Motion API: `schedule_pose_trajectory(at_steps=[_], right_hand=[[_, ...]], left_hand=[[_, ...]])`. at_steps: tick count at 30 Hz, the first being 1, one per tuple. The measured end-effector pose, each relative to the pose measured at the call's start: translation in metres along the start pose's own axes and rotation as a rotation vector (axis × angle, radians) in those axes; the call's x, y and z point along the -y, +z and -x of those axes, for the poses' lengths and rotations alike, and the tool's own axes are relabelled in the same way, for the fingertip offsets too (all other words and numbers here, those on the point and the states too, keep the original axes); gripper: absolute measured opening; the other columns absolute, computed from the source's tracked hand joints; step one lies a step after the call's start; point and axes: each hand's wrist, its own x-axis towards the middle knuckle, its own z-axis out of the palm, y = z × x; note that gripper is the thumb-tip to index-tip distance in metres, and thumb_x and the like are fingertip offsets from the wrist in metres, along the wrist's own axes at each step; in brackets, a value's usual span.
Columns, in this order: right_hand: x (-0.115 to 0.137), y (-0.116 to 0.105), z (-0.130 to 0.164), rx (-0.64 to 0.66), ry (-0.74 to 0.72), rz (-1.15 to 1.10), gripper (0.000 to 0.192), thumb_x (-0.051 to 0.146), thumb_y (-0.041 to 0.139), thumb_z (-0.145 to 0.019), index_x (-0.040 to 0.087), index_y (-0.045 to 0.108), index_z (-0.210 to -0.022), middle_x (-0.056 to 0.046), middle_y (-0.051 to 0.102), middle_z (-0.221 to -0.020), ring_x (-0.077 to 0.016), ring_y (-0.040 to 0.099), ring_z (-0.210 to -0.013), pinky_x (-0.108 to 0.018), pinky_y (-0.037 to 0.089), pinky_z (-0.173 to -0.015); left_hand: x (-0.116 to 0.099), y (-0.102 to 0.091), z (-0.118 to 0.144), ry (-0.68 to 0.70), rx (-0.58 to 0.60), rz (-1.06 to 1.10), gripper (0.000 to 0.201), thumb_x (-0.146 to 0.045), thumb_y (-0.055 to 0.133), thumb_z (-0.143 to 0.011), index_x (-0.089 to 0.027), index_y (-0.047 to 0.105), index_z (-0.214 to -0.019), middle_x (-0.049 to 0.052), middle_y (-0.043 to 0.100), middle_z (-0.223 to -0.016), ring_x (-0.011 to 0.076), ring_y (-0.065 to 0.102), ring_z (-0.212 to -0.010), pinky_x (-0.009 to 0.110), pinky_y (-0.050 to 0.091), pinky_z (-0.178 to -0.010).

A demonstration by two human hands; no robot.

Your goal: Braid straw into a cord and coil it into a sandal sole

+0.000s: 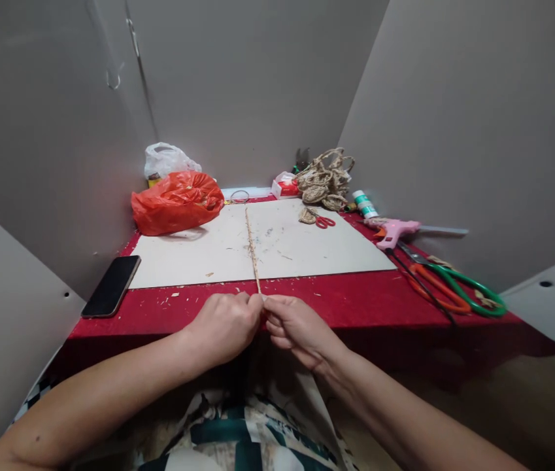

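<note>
A thin, tan, twisted strand (252, 252), like cord or straw, stretches away from me over a pale board (355, 258). Its near end runs into my two hands, which meet at the front edge of the table. My left hand (231, 320) is closed in a fist around this end. Beside it, touching, my right hand (297, 327) pinches at the same spot between thumb and forefinger. The exact tip of the strand is hidden by the fingers. Small tan scraps lie on the board around the strand.
Left on the red cloth (159, 307) are a phone (111, 286) and a red plastic bag (176, 203). Coiled rope (323, 180) and small red-handled scissors (323, 221) lie at the back right. A pink glue gun (397, 232) and large green-and-orange-handled scissors (473, 288) line the right side.
</note>
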Motion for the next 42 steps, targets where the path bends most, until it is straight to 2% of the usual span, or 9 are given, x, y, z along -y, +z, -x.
schedule_pose_trajectory(at_steps=[6, 10, 15, 19, 21, 23, 30, 36, 42], right_hand=[[0.0, 0.0, 0.002, 0.013, 0.015, -0.018, 0.047, 0.048, 0.078, -0.06, 0.018, 0.043, -0.056, 0.012, 0.026, -0.041, 0.0002, 0.013, -0.037, -0.015, 0.007, -0.034], [-0.001, -0.006, 0.002, 0.027, 0.001, -0.032, 0.039, 0.046, 0.077, -0.064, 0.013, 0.057, -0.066, 0.012, 0.028, -0.041, 0.0002, 0.013, -0.038, -0.015, 0.007, -0.035], [0.0, -0.01, 0.0, 0.058, -0.027, -0.044, 0.037, 0.044, 0.077, -0.064, 0.012, 0.058, -0.069, 0.013, 0.026, -0.041, 0.0003, 0.013, -0.038, -0.015, 0.007, -0.036], [0.004, -0.009, 0.0, 0.089, -0.017, 0.018, 0.039, 0.046, 0.076, -0.063, 0.013, 0.057, -0.067, 0.012, 0.029, -0.042, -0.0003, 0.012, -0.039, -0.016, 0.006, -0.036], [0.007, -0.009, 0.001, 0.087, -0.021, 0.066, 0.04, 0.049, 0.075, -0.063, 0.015, 0.055, -0.065, 0.012, 0.028, -0.041, -0.0011, 0.012, -0.039, -0.017, 0.007, -0.036], [0.01, -0.012, 0.003, 0.079, -0.03, 0.135, 0.039, 0.051, 0.073, -0.065, 0.016, 0.055, -0.065, 0.013, 0.025, -0.041, -0.0023, 0.013, -0.039, -0.018, 0.008, -0.037], [0.017, -0.025, 0.002, 0.03, -0.262, 0.628, 0.03, 0.04, 0.058, -0.081, 0.017, 0.056, -0.061, 0.003, 0.046, -0.053, -0.0087, 0.034, -0.048, -0.023, 0.026, -0.048], [0.019, -0.027, 0.003, 0.102, -0.364, 0.87, 0.026, 0.03, 0.048, -0.086, 0.019, 0.049, -0.062, 0.002, 0.046, -0.059, -0.0116, 0.039, -0.055, -0.025, 0.029, -0.053], [0.02, -0.035, 0.005, 0.009, -0.475, 1.121, 0.027, 0.026, 0.044, -0.088, 0.02, 0.053, -0.064, -0.001, 0.055, -0.062, -0.0143, 0.046, -0.059, -0.027, 0.029, -0.058]], left_hand=[[-0.013, 0.012, 0.007, 0.101, -0.008, -0.11, 0.022, -0.014, 0.039, -0.088, -0.01, 0.055, -0.101, 0.008, 0.063, -0.075, 0.0223, 0.062, -0.063, 0.03, 0.044, -0.051], [-0.004, 0.008, 0.014, 0.098, 0.006, 0.142, 0.02, -0.023, 0.041, -0.09, -0.015, 0.059, -0.087, 0.006, 0.063, -0.07, 0.0167, 0.058, -0.058, 0.026, 0.042, -0.052], [0.018, 0.001, -0.001, -0.261, -0.326, 0.671, 0.021, -0.032, 0.046, -0.089, -0.016, 0.058, -0.083, 0.006, 0.063, -0.08, 0.0151, 0.058, -0.074, 0.026, 0.044, -0.067], [0.014, 0.01, -0.023, -0.441, 0.153, 1.332, 0.029, -0.042, 0.04, -0.088, -0.017, 0.051, -0.078, -0.002, 0.053, -0.059, 0.0089, 0.045, -0.045, 0.021, 0.036, -0.046], [0.009, 0.016, -0.029, -0.46, 0.247, 1.429, 0.037, -0.049, 0.04, -0.087, -0.018, 0.046, -0.067, -0.007, 0.038, -0.047, 0.0055, 0.028, -0.036, 0.019, 0.024, -0.039], [0.006, 0.019, -0.031, -0.431, 0.185, 1.395, 0.041, -0.05, 0.042, -0.086, -0.017, 0.047, -0.062, -0.008, 0.031, -0.043, 0.005, 0.021, -0.037, 0.019, 0.019, -0.04], [0.013, 0.017, -0.032, -0.338, 0.147, 1.357, 0.035, -0.041, 0.051, -0.083, -0.012, 0.063, -0.068, 0.001, 0.059, -0.06, 0.007, 0.042, -0.049, 0.02, 0.031, -0.048], [0.015, 0.017, -0.035, -0.534, 0.299, 1.427, 0.025, -0.04, 0.059, -0.076, -0.018, 0.052, -0.067, -0.011, 0.034, -0.037, 0.0042, 0.018, -0.03, 0.021, 0.01, -0.036], [0.014, 0.017, -0.036, -0.58, 0.244, 1.373, 0.024, -0.037, 0.06, -0.073, -0.017, 0.051, -0.064, -0.012, 0.03, -0.038, 0.0033, 0.018, -0.033, 0.021, 0.011, -0.037]])
